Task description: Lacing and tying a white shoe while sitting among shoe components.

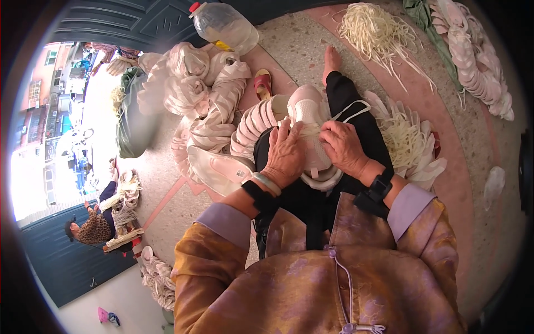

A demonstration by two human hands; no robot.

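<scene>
A pale pinkish-white shoe (307,103) rests on my lap, its rounded toe pointing away from me. Over its left side bends my left hand (286,150), closed on the shoe with fingertips at the lacing area; its thumb is hidden. My right hand (345,146) pinches at the lacing on the other side. A white shoelace (353,108) loops up from beside those fingers, over my dark trouser leg. Just left of my lap lie a row of nested shoes (253,131) and a single shoe (219,167) showing its pale insole.
Heaped shoes (192,83) lie ahead left near a water jug (225,28) and red sandal (263,83). Lace bundles (403,136) sit at right, another lace pile (372,30) farther off. More shoes (473,61) line the far right. Another person (94,225) sits at left.
</scene>
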